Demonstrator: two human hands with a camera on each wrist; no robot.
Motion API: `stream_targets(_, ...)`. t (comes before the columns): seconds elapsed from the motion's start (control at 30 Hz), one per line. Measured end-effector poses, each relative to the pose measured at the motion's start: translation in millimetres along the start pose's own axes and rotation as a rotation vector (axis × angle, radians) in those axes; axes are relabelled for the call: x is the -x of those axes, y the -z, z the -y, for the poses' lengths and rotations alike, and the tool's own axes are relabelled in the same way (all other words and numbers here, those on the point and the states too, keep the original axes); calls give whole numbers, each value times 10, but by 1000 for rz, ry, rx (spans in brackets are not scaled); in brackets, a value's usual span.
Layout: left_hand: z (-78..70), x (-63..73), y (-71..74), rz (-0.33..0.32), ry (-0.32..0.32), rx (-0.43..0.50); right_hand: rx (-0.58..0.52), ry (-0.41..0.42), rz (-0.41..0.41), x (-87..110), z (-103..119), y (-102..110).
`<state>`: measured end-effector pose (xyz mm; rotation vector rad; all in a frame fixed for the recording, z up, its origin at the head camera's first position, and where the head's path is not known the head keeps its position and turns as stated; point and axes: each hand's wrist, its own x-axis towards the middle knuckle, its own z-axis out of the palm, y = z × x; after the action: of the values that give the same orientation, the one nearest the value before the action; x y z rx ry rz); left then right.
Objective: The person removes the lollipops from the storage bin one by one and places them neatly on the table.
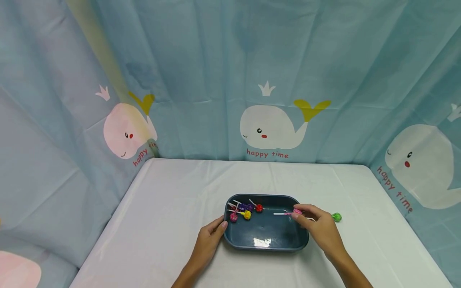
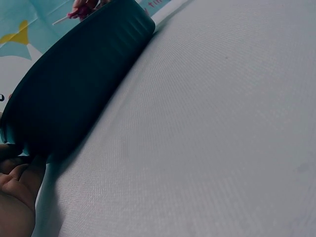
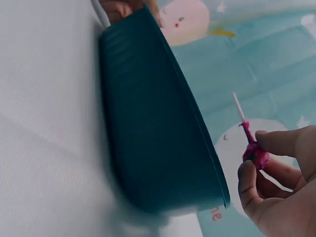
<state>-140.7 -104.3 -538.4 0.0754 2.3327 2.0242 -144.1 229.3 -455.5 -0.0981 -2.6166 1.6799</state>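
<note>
A dark blue-green plastic basin (image 1: 266, 236) stands on the white table. My left hand (image 1: 210, 240) grips its left end, thumb at the rim and fingers against the outer wall, as the left wrist view (image 2: 19, 187) also shows. Over the basin's right side, my right hand (image 1: 318, 228) pinches a pink lollipop (image 3: 256, 154) by its wrapped candy head, the white stick pointing left. Inside, at the left end, lie several lollipops, among them a yellow one (image 1: 247, 215), a red one (image 1: 259, 208), a pink one (image 1: 233, 217) and purple ones (image 1: 246, 207).
A green lollipop (image 1: 336, 217) lies on the table just right of my right hand, partly hidden behind it. The white tabletop (image 1: 173, 208) reaches back to a light blue curtain (image 1: 201, 80) printed with whales, which encloses the sides too.
</note>
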Motion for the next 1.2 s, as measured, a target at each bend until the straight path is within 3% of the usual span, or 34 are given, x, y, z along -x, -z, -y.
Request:
stream_targets(0.6,21,0,-11,-17,3,1,48,-42,-156,82,-240,295)
stream_targets(1.2,4,-4,-1,-15,10,-18,94,-71,-226,125,-507,586)
